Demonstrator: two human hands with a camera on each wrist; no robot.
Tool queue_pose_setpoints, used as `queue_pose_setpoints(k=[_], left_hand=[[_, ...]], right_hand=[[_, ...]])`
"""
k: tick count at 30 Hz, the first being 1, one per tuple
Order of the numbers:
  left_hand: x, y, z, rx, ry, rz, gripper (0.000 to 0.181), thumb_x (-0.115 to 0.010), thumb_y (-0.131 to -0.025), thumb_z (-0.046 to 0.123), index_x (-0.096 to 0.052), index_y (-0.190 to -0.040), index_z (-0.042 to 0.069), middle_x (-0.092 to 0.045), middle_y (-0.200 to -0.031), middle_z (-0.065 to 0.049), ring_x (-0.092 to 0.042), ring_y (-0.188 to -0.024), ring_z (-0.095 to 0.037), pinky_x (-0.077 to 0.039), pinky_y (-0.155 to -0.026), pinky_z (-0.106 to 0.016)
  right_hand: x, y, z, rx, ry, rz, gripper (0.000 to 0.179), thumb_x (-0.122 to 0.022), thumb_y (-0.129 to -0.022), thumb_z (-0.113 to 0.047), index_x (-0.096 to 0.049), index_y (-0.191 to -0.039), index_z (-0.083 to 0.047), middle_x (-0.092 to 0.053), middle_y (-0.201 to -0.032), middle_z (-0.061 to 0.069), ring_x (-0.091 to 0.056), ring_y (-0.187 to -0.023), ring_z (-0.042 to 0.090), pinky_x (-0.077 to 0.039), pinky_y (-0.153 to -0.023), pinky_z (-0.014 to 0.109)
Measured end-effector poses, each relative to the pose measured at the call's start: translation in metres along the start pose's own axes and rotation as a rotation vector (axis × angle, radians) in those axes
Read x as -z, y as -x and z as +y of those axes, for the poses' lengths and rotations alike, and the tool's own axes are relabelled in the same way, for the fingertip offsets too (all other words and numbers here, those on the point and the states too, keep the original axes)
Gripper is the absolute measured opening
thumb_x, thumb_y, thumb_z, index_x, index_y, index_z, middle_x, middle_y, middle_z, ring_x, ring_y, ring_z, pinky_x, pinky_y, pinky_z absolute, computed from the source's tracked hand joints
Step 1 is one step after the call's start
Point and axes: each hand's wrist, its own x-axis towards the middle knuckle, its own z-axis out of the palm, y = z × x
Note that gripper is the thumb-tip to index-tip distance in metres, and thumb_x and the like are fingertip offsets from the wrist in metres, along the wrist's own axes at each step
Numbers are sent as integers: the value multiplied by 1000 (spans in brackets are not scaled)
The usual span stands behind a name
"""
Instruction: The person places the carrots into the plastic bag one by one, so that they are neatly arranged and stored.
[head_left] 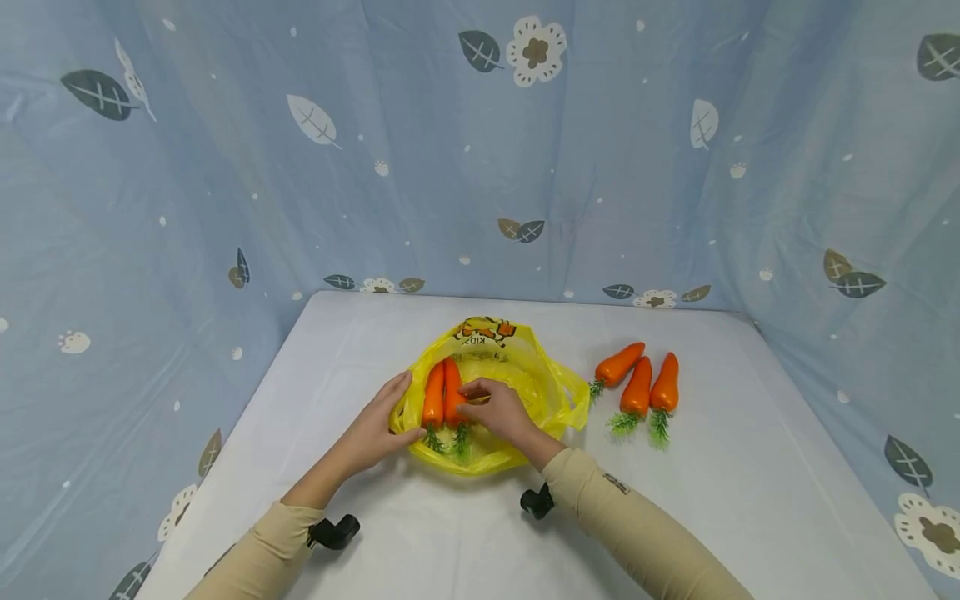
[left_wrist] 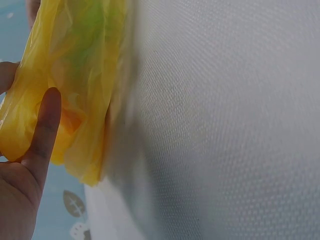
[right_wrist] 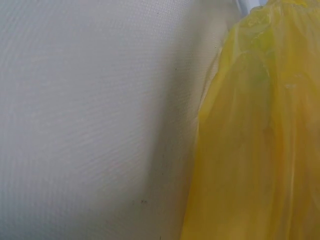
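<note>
My beige sleeves, then yellow bag
My left hand spreads against it; right hand touches a carrot inside, if grasping, I cannot tell

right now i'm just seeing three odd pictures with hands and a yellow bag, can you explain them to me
There's no machine here: somebody is working bare-handed. The widest picture is taken from the head, looking forward and down; the other two come from the left and right wrists, so the yellow bag looms close. On the white table, that bag lies open with two carrots inside; three loose carrots lie to its right. The left hand touches the bag's edge. The right hand reaches inside to one carrot; whether it grips, I can't tell.
</note>
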Motion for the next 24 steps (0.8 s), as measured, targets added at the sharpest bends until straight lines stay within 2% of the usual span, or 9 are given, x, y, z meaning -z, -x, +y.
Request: queue_pose_setpoints(k=[10, 17, 24], left_hand=[[-1, 1, 1, 2, 6, -5, 95, -78, -91, 27, -21, -161, -1, -19, -166, -21, -26, -149, -45, -27, -117, -62], [-2, 1, -1, 3, -6, 0, 95, -78, -91, 27, -21, -161, -1, -20, -166, -22, -26, -149, -45, -27, -117, -62], [-2, 2, 1, 10, -3, -1, 95, -78, -90, 26, -21, -161, 0, -20, -166, -22, -26, -149, -46, -27, -117, -63]], right_hand=[[8, 3, -4, -10, 10, 26, 32, -78, -92, -23, -72, -120, -8, -69, -122, 12, -68, -105, 27, -59, -81, 34], [18, 7, -5, 13, -36, 28, 34, -76, -94, -19, -69, -124, -4, -68, -123, 15, -67, -103, 28, -60, -81, 34], [23, 8, -3, 31, -31, 23, 37, -76, -94, -19, -68, -128, -6, -68, -122, 15, -68, -97, 25, -60, -77, 32]])
